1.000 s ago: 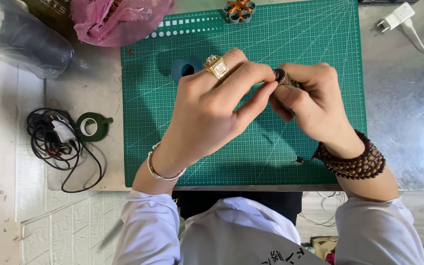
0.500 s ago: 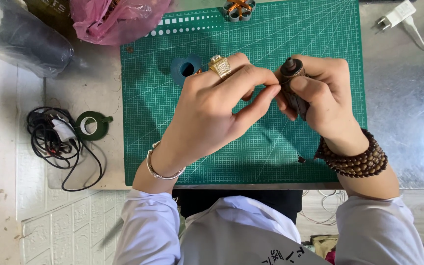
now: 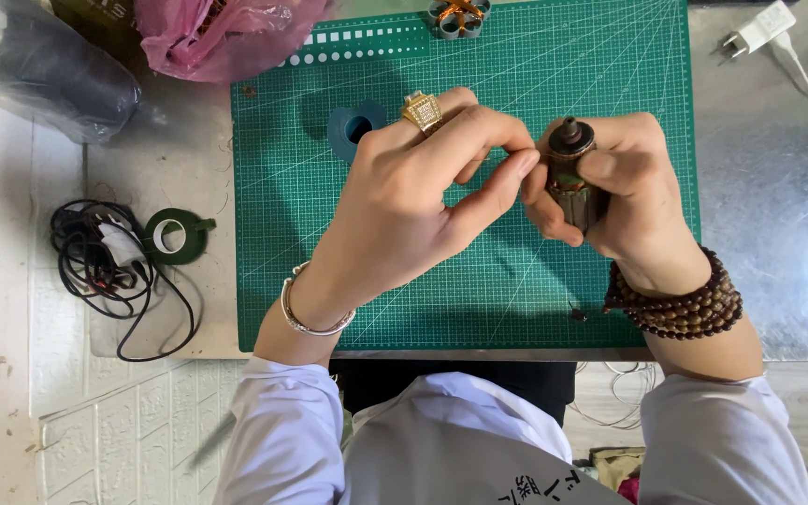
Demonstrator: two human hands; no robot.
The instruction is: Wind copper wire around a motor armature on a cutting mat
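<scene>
One motor rotor (image 3: 570, 173), dark, cylindrical and copper-wound, held upright in the clenched grip of the right hand (image 3: 621, 192) above the green cutting mat (image 3: 600, 56); the left hand (image 3: 413, 210) pinches thumb to forefinger just beside it, whether on a fine wire cannot be told. One blue tape roll (image 3: 353, 126) lies far left on the mat; one green roll (image 3: 175, 236) and one black cable bundle (image 3: 95, 262) rest on the metal worktop (image 3: 769, 187), whose right side is open

Small repair workshop, hobby-bench style. Green gridded cutting mat (image 3: 329, 234) covers bare metal tabletop (image 3: 769, 215), centre frame. Tangled black cable (image 3: 105, 271) and green tape roll (image 3: 175, 236) at left edge. Small copper-wound motor stator (image 3: 458, 15) at top centre. White plug adapter (image 3: 757, 28) upper right.
</scene>
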